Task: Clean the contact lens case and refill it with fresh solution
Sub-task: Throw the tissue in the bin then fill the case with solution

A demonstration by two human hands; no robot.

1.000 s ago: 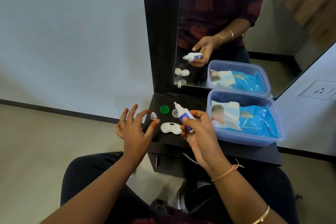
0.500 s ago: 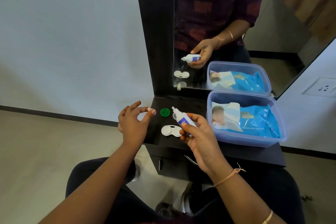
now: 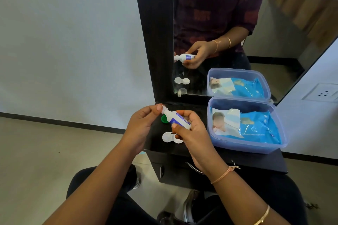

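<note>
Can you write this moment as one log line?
right hand: holds bottle | left hand: pinches bottle tip | case: open on shelf

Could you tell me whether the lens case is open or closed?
Open: the lens case shows a bare well; the green lid lies apart.
</note>
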